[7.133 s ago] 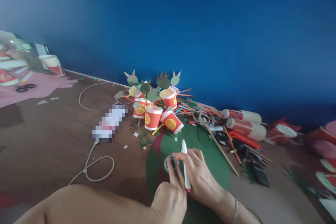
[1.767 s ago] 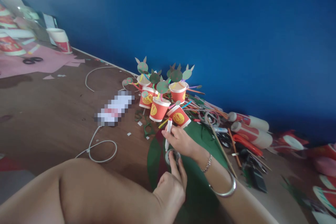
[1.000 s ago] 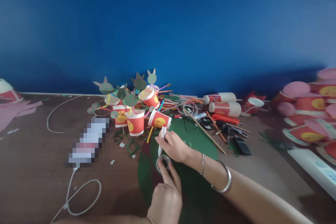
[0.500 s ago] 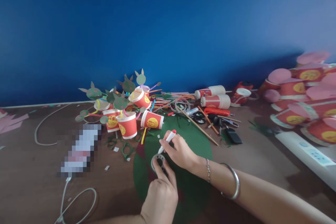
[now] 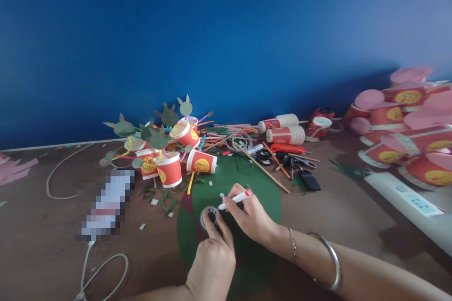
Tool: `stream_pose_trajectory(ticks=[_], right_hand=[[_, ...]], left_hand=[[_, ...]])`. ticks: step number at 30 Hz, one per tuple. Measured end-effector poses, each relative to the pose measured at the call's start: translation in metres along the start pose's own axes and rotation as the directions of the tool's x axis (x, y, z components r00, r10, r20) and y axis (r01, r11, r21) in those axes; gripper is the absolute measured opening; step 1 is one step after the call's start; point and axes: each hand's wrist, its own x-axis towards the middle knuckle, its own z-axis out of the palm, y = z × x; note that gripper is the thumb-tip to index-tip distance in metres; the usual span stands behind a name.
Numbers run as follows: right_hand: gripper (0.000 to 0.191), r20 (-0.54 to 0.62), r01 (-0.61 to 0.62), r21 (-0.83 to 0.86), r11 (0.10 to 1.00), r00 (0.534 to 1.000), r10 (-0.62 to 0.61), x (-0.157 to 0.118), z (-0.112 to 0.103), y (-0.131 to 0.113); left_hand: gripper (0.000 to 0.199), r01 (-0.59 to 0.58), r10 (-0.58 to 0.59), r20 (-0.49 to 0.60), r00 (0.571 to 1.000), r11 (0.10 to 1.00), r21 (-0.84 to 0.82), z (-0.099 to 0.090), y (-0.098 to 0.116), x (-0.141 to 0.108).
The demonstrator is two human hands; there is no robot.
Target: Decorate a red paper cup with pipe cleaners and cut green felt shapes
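My left hand presses a small grey ring, like a roll of tape, flat against dark green paper. Two of its fingers are stretched out over the ring and the others are curled in. A white marker with a red end is pinched in my right hand. The marker lies at a low slant, its tip at the ring's right edge. Dark reddish patches show on the paper left of and below the ring.
Red paper cups with green paper animal heads stand behind on the left. More cups with pink discs are piled at right. A phone on a cable, a power strip, keys and sticks lie around.
The marker has swung from a steep slant at the ring's top to a lower slant at its right side. My right hand has shifted right and down. My left hand still presses the ring.
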Motion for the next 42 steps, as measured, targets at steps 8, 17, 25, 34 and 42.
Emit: stream_pose_trajectory(ticks=[8, 17, 25, 34, 42], right_hand=[[0.027, -0.019, -0.055, 0.100, 0.993, 0.998, 0.057, -0.009, 0.002, 0.005], [0.031, -0.066, -0.020, 0.534, 0.845, 0.996, 0.066, 0.002, -0.006, 0.009], [0.022, -0.070, 0.012, 0.443, 0.897, 0.997, 0.021, 0.000, -0.008, 0.014], [0.020, -0.150, 0.050, 0.367, 0.929, 0.989, 0.006, 0.001, -0.010, 0.014], [0.019, -0.132, 0.046, 0.333, 0.942, 0.991, -0.002, 0.000, -0.013, 0.011]], left_hand=[[0.047, 0.039, -0.038, -0.060, 0.997, 0.999, 0.009, 0.002, 0.001, 0.000], [0.038, 0.021, 0.003, 0.090, 0.996, 0.965, -0.261, -0.028, -0.039, 0.012], [0.067, 0.070, -0.123, -0.033, 0.992, 0.744, -0.664, 0.007, -0.071, 0.011], [0.046, 0.001, -0.182, -0.110, 0.977, 0.518, -0.855, 0.016, -0.047, 0.010], [0.070, -0.006, -0.263, -0.114, 0.958, 0.378, -0.926, 0.032, -0.032, 0.005]])
